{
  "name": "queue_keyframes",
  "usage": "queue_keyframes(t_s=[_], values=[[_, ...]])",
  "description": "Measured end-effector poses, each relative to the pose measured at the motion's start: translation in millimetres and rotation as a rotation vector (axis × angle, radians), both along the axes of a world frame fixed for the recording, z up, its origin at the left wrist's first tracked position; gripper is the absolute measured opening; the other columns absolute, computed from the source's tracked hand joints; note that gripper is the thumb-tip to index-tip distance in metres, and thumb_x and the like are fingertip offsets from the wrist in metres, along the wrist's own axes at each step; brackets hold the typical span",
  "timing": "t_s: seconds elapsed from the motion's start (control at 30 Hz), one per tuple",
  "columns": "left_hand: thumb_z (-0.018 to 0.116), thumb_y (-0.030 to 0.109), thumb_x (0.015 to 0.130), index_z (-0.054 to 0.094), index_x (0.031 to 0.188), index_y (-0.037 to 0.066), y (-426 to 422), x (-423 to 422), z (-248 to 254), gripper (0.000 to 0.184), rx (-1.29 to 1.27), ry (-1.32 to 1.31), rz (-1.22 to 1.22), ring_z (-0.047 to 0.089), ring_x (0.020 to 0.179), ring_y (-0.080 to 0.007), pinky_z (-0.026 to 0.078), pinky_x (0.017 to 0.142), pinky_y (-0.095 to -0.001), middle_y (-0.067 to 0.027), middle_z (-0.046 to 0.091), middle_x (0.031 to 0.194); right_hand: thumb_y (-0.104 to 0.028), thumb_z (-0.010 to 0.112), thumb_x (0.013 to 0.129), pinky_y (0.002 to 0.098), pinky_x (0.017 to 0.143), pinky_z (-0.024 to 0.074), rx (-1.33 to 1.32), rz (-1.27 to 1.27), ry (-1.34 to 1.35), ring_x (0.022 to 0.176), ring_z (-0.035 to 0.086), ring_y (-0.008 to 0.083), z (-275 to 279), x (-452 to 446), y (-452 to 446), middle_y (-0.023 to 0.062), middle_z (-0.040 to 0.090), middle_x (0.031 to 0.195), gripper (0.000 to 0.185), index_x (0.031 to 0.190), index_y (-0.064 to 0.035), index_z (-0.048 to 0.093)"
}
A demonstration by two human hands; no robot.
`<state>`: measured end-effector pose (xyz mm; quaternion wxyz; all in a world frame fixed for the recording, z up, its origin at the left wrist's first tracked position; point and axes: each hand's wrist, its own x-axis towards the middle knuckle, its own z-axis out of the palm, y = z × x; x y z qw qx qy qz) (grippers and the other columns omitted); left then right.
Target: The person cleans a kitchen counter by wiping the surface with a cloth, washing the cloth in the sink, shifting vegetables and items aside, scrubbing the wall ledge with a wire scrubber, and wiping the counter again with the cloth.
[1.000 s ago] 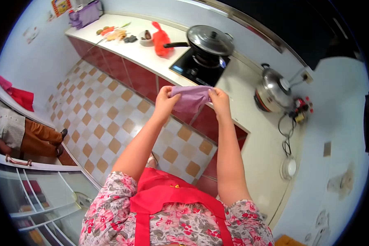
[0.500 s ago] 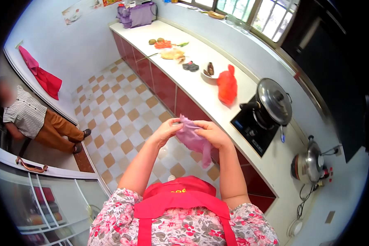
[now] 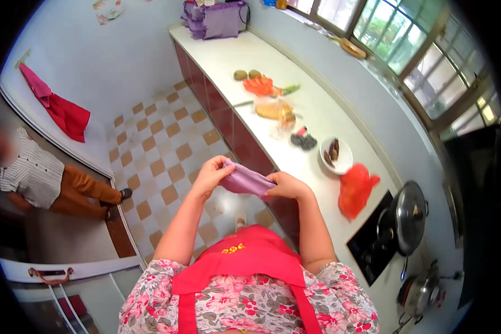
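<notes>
A countertop (image 3: 220, 43) bowl (image 3: 344, 158) holds brown pieces (image 3: 334, 151); hands (image 3: 210, 177) (image 3: 290, 186) hold purple cloth (image 3: 247, 179).

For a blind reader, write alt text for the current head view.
A person's left hand and right hand hold a purple cloth between them. At right, a white kitchen counter bears a bowl, red bag and lidded pan; at left is another person in a striped shirt.
</notes>
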<state>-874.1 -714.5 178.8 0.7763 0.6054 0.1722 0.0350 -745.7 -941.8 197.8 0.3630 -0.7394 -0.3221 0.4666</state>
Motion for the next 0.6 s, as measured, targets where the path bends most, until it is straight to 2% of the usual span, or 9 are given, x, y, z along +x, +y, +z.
queue_keyframes(t_s=[0.07, 0.13, 0.2, 0.23, 0.33, 0.37, 0.43, 0.53, 0.6], values=[[0.066, 0.013, 0.087, 0.059, 0.092, 0.009, 50, 39, 1, 0.01, 0.013, -0.015, 0.04, 0.054, 0.07, -0.0057, 0.045, 0.06, -0.0218, 0.0018, 0.06, 0.081, -0.008, 0.071, 0.075, 0.024, 0.071, 0.0465, 0.032, -0.094, -0.143, 0.076, 0.057, 0.0087, 5, 43, 37, 0.0029, 0.066, 0.082, 0.024, 0.097, 0.002, 0.067], [0.066, 0.012, 0.088, 0.059, 0.093, 0.009, 92, 67, 0, 0.01, 0.078, -0.023, 0.098, 0.054, 0.071, -0.0056, 0.045, 0.06, -0.0217, 0.0013, 0.06, 0.081, -0.009, 0.071, 0.077, 0.0232, 0.067, 0.0452, 0.177, -0.238, 0.037, 0.072, 0.055, 0.0068, -20, 89, 73, -0.0006, 0.065, 0.08, 0.02, 0.094, 0.0013, 0.069], [0.065, 0.011, 0.088, 0.059, 0.094, 0.007, 127, 95, 2, 0.009, 0.109, -0.013, 0.137, 0.055, 0.072, -0.0056, 0.045, 0.062, -0.0216, 0.0008, 0.061, 0.082, -0.009, 0.072, 0.077, 0.0235, 0.067, 0.0448, 0.172, -0.272, 0.06, 0.071, 0.054, 0.0065, -6, 125, 115, -0.0017, 0.064, 0.079, 0.019, 0.092, 0.0009, 0.069], [0.065, 0.011, 0.088, 0.059, 0.094, 0.006, 149, 108, -1, 0.01, 0.097, -0.012, 0.174, 0.055, 0.072, -0.0057, 0.045, 0.063, -0.0215, 0.0007, 0.061, 0.083, -0.009, 0.072, 0.077, 0.0232, 0.066, 0.0446, 0.172, -0.286, -0.011, 0.071, 0.054, 0.0065, -7, 145, 138, -0.0017, 0.063, 0.078, 0.017, 0.09, 0.0001, 0.069], [0.064, 0.01, 0.088, 0.058, 0.095, 0.004, 216, 151, -11, 0.011, 0.113, 0.009, 0.223, 0.056, 0.074, -0.0056, 0.044, 0.065, -0.0205, 0.0003, 0.062, 0.084, -0.012, 0.072, 0.077, 0.024, 0.066, 0.045, 0.257, -0.388, 0.024, 0.07, 0.055, 0.0081, -47, 213, 201, -0.0002, 0.064, 0.076, 0.016, 0.088, -0.0004, 0.069], [0.064, 0.01, 0.088, 0.058, 0.095, 0.004, 239, 167, -17, 0.011, 0.146, 0.0, 0.222, 0.056, 0.074, -0.0055, 0.044, 0.066, -0.0201, 0.0003, 0.062, 0.084, -0.011, 0.071, 0.078, 0.0233, 0.066, 0.0448, 0.258, -0.432, 0.03, 0.071, 0.056, 0.0079, -33, 226, 224, -0.0006, 0.064, 0.077, 0.015, 0.089, -0.0011, 0.069], [0.064, 0.009, 0.088, 0.058, 0.095, 0.004, 287, 206, -22, 0.011, 0.184, -0.007, 0.208, 0.056, 0.075, -0.0053, 0.044, 0.067, -0.0198, 0.0003, 0.062, 0.084, -0.01, 0.07, 0.079, 0.023, 0.067, 0.0448, 0.303, -0.497, 0.032, 0.071, 0.056, 0.008, -39, 266, 273, -0.0004, 0.065, 0.077, 0.014, 0.09, -0.0012, 0.069], [0.064, 0.007, 0.088, 0.057, 0.094, 0.004, 351, 280, -12, 0.01, 0.203, -0.054, 0.164, 0.056, 0.076, -0.0048, 0.044, 0.068, -0.0191, 0.001, 0.062, 0.085, -0.004, 0.065, 0.081, 0.0224, 0.069, 0.0457, 0.439, -0.649, -0.018, 0.075, 0.058, 0.0082, -34, 326, 341, 0.0014, 0.066, 0.082, 0.015, 0.094, 0.0005, 0.068], [0.064, 0.006, 0.087, 0.057, 0.095, 0.004, 389, 331, 11, 0.011, 0.167, -0.181, 0.129, 0.055, 0.076, -0.0044, 0.043, 0.068, -0.0189, 0.0019, 0.061, 0.085, -0.004, 0.064, 0.081, 0.022, 0.069, 0.0455, 0.546, -0.775, -0.076, 0.076, 0.058, 0.0081, -13, 356, 373, 0.0021, 0.066, 0.083, 0.016, 0.095, 0.001, 0.068]])
